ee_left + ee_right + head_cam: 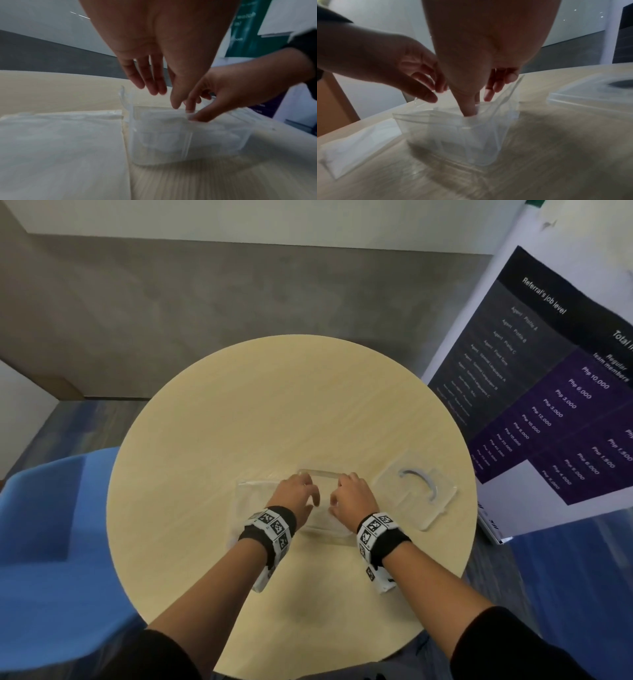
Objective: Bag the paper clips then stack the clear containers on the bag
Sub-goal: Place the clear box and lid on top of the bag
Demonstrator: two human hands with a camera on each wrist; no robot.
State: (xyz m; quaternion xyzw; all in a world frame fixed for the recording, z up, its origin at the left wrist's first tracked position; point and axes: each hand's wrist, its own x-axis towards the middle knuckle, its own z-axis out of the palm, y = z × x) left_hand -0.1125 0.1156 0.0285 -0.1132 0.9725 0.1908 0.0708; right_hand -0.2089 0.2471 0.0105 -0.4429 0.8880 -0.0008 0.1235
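A clear plastic container (322, 474) stands on the round table's near half, and a thin plastic bag (471, 128) is tucked inside it. My right hand (471, 108) reaches down into the container, its thumb and forefinger pinching the bag's film (171, 119) at the rim. My left hand (163, 98) hovers just left of it with fingers nearly straight, their tips by the bag's raised edge, gripping nothing that I can see. Another flat plastic bag (60, 135) lies on the table left of the container. I cannot make out any paper clips.
A shallow clear container or lid (416, 496) with a grey arc on it lies to the right of my hands. The wooden table (291, 405) is bare farther back. A blue chair (51, 542) stands at the left and a printed banner (565, 388) at the right.
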